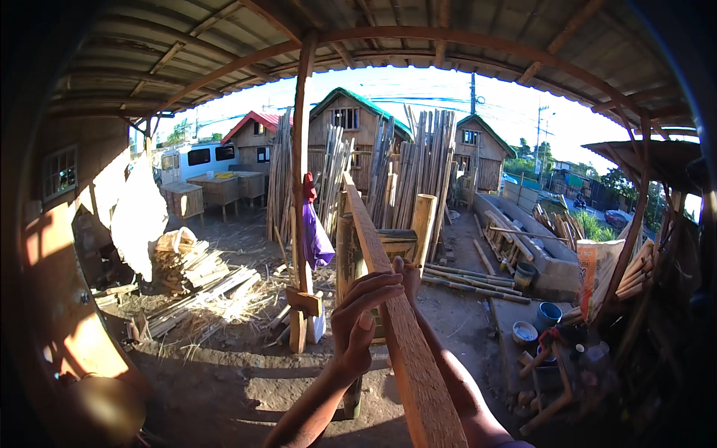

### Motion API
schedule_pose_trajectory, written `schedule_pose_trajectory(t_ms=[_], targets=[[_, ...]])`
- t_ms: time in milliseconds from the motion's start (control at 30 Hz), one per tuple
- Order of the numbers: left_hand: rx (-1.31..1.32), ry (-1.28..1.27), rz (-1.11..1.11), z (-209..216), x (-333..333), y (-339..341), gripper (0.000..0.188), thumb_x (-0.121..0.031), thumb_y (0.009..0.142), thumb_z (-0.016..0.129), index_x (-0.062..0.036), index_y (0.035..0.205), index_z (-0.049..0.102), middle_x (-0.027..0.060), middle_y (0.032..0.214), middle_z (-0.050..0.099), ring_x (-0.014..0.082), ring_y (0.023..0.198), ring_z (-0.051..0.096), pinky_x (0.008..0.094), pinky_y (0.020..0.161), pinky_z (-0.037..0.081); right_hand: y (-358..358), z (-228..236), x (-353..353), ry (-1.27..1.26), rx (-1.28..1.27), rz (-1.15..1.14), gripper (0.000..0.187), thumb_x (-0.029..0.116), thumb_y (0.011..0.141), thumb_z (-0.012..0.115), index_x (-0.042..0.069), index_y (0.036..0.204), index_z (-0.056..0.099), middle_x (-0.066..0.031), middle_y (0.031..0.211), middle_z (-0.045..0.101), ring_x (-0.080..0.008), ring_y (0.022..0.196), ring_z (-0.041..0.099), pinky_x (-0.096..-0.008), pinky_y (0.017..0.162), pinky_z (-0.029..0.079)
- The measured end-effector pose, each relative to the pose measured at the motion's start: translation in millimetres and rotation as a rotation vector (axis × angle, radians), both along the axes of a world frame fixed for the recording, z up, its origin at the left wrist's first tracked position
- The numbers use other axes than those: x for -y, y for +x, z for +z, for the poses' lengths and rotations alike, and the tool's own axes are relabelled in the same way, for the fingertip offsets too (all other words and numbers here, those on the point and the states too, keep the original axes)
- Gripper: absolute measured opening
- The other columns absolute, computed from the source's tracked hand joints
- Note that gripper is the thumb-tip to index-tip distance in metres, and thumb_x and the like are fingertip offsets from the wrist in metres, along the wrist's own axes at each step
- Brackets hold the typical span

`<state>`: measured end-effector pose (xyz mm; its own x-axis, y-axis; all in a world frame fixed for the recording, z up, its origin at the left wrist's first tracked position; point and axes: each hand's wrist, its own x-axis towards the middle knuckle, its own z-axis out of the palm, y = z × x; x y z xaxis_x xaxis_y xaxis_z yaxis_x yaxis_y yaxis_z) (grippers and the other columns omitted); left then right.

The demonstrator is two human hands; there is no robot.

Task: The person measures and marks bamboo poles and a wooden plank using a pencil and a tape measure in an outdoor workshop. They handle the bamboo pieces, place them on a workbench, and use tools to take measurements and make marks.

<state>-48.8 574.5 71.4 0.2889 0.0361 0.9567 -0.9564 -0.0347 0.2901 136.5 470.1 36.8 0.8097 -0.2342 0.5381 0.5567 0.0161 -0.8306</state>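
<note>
A long, rough-sawn wooden beam stretches from the bottom edge away from me, sloping toward a far end near the middle of the view. My left hand grips it from the left, its fingers laid across the top face and its thumb near the side. On the right side, slightly farther along, my right hand is closed around the beam; part of its fingers is hidden. Just beyond my hands stands a bamboo frame with a thick light post and a darker post. Whether the beam touches the frame I cannot tell.
Left of the beam, a roof post carries a purple cloth. Split bamboo lies piled at left. Upright bamboo poles lean behind. At right are a concrete trough, a blue bucket and a white basin.
</note>
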Motion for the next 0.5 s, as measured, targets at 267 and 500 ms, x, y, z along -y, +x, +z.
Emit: schedule_pose_trajectory(t_ms=[267, 500], targets=[[-0.061, 0.098, 0.033, -27.9, -76.2, 59.2, 0.042, -0.03, 0.101, 0.048, 0.0032, 0.121, 0.064, 0.0182, 0.124, 0.063, 0.0305, 0.123, 0.055, 0.0425, 0.107, 0.04, 8.9, -53.5, -71.4, -0.363, 0.349, 0.116, 0.018, 0.017, 0.093, 0.058, 0.0, 0.096, 0.062, -0.0061, 0.07, 0.063, -0.0142, 0.061, 0.063, -0.029, 0.053, 0.049], [-0.344, 0.103, 0.142, -33.0, -174.4, 182.2, 0.034, -0.011, 0.091, 0.056, 0.0016, 0.122, 0.062, 0.0173, 0.123, 0.063, 0.0292, 0.117, 0.059, 0.0385, 0.102, 0.043, 64.6, 65.5, -134.8, -0.158, -0.013, 0.006, 0.012, 0.011, 0.088, 0.066, -0.001, 0.089, 0.061, -0.006, 0.064, 0.061, -0.0125, 0.046, 0.058, -0.0278, 0.042, 0.047]])
